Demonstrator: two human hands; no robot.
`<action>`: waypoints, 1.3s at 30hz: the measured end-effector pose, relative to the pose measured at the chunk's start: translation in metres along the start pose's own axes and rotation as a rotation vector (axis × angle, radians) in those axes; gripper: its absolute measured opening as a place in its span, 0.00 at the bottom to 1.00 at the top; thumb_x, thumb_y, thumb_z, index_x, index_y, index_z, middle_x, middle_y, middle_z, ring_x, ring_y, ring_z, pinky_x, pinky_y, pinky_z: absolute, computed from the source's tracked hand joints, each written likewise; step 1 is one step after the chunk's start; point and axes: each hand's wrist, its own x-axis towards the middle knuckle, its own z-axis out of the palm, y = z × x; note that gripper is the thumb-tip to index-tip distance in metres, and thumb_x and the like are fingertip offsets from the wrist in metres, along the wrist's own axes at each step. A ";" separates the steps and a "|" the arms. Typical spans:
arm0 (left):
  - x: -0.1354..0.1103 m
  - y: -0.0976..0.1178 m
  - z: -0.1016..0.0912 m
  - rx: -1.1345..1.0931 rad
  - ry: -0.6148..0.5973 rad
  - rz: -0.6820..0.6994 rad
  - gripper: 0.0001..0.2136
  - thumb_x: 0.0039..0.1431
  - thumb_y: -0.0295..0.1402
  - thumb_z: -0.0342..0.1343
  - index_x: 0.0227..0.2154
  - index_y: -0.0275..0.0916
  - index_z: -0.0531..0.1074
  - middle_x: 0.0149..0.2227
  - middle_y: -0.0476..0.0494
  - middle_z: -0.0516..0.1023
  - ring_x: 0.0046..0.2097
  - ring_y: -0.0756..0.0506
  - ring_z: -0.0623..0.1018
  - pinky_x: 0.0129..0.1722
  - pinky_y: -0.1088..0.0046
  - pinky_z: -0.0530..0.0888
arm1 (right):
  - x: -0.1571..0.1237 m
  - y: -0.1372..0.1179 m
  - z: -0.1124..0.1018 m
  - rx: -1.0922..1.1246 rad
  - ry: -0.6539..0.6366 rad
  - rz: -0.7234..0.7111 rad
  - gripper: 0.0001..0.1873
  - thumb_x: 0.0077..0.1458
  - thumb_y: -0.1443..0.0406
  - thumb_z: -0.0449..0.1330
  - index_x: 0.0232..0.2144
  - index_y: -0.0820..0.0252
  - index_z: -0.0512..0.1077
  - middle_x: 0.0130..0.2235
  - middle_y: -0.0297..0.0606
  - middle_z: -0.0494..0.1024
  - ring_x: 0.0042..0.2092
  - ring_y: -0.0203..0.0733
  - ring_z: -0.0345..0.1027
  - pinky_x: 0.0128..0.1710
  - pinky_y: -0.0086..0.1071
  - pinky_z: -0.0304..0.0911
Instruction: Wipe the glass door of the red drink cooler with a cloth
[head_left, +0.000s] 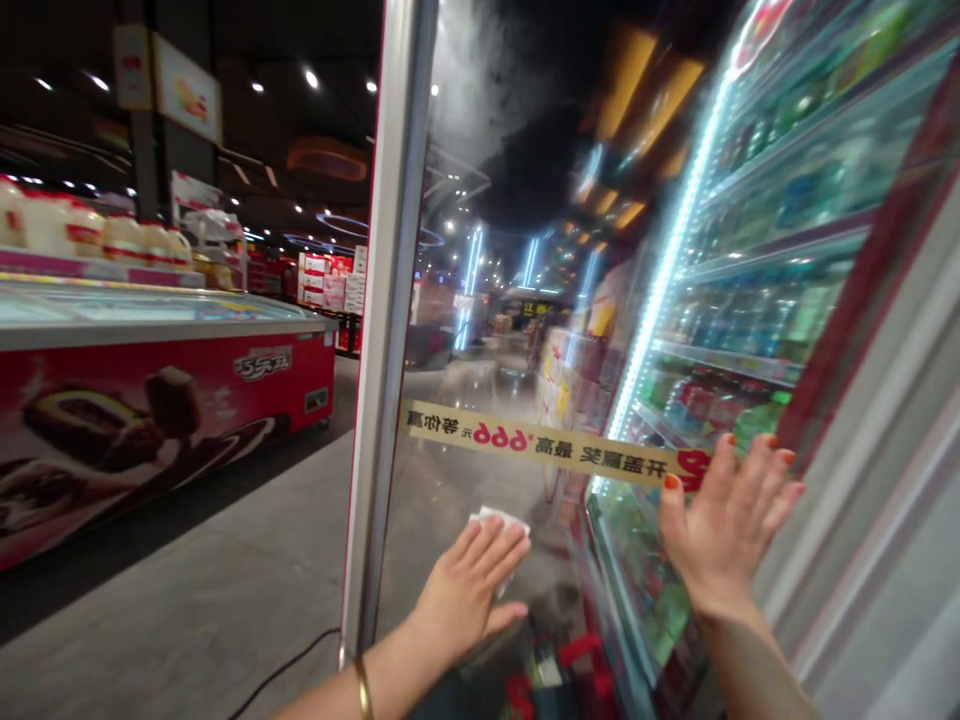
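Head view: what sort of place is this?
Probably a supermarket: a red ice-cream chest freezer, a glass-door drinks cooler with lit shelves, and stacked cartons of goods along a shop aisle.

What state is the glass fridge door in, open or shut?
Open: the glass door stands out from the lit drink shelves, its metal edge out in the aisle.

Item 1: white cloth (499,522), mostly hidden under my left grip (469,590). Item 2: drink bottles (757,320), labels blurred, too small to read. Item 3: red ice-cream freezer (150,400), one end cut off by the left edge.
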 end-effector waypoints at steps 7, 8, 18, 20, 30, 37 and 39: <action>-0.012 -0.042 0.007 -0.044 0.008 -0.478 0.48 0.73 0.54 0.51 0.79 0.29 0.34 0.82 0.24 0.35 0.82 0.29 0.36 0.80 0.37 0.50 | 0.000 -0.003 0.004 -0.054 -0.006 0.019 0.44 0.73 0.51 0.50 0.81 0.60 0.39 0.82 0.55 0.38 0.82 0.70 0.32 0.74 0.80 0.39; 0.003 -0.041 0.010 -0.094 -0.006 -0.576 0.49 0.73 0.54 0.51 0.79 0.29 0.31 0.81 0.23 0.33 0.82 0.28 0.34 0.79 0.34 0.50 | 0.000 -0.003 0.004 -0.058 0.000 0.017 0.44 0.73 0.51 0.50 0.81 0.61 0.40 0.82 0.56 0.38 0.82 0.70 0.31 0.74 0.80 0.38; -0.039 0.033 0.027 -0.128 0.054 -0.364 0.51 0.64 0.55 0.55 0.80 0.42 0.35 0.82 0.48 0.33 0.82 0.42 0.34 0.83 0.54 0.44 | 0.002 -0.007 0.005 -0.069 0.000 0.018 0.45 0.73 0.50 0.51 0.81 0.59 0.41 0.82 0.57 0.40 0.81 0.72 0.35 0.73 0.81 0.42; -0.010 0.000 0.021 -0.137 0.060 -0.526 0.48 0.69 0.47 0.53 0.80 0.34 0.33 0.82 0.34 0.31 0.82 0.33 0.34 0.81 0.37 0.43 | 0.001 -0.007 0.005 -0.075 -0.002 0.026 0.45 0.72 0.51 0.52 0.81 0.58 0.40 0.82 0.55 0.40 0.81 0.73 0.35 0.73 0.82 0.43; 0.016 0.011 0.011 -0.139 0.095 0.131 0.48 0.62 0.72 0.47 0.76 0.46 0.61 0.79 0.56 0.57 0.83 0.43 0.43 0.81 0.69 0.53 | 0.004 -0.006 0.005 -0.072 0.030 0.032 0.45 0.73 0.52 0.52 0.81 0.53 0.38 0.82 0.51 0.39 0.82 0.69 0.36 0.74 0.79 0.42; 0.093 -0.072 -0.005 -0.119 0.145 -0.507 0.44 0.74 0.54 0.47 0.80 0.33 0.38 0.82 0.29 0.39 0.83 0.31 0.39 0.80 0.41 0.49 | 0.004 -0.007 0.005 -0.071 0.045 0.030 0.46 0.72 0.54 0.54 0.81 0.53 0.38 0.82 0.51 0.39 0.82 0.69 0.36 0.75 0.79 0.42; 0.122 -0.065 -0.007 -0.111 0.153 -0.452 0.48 0.71 0.61 0.47 0.80 0.33 0.37 0.82 0.30 0.41 0.83 0.31 0.37 0.80 0.41 0.48 | 0.003 -0.007 0.005 -0.067 0.035 0.028 0.46 0.71 0.54 0.54 0.81 0.54 0.38 0.82 0.51 0.39 0.81 0.70 0.36 0.74 0.79 0.43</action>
